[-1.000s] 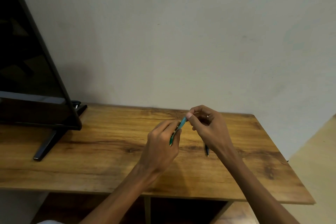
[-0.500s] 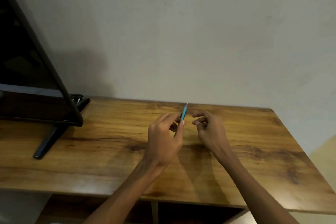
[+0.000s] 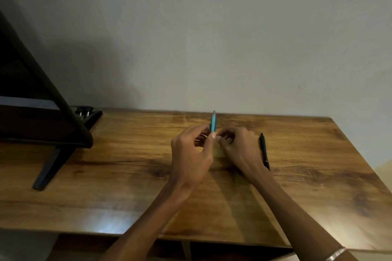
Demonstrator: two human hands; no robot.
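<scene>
A teal pen stands nearly upright above the wooden table, its tip pointing at the wall. My left hand pinches its lower end between thumb and fingers. My right hand is just to the right of it with fingers curled; its fingertips are close to the pen's base, and whether they touch it is hidden. A black pen lies flat on the table beside my right hand's outer edge.
A dark flat screen on a black angled stand fills the table's left end. A small black knob sits behind the stand. A plain wall runs along the table's far edge; the right table edge drops to the floor.
The view has shifted, and the black pen now shows beside my right hand. My right hand, apart from the teal pen half a second ago, has closed in on its base.
</scene>
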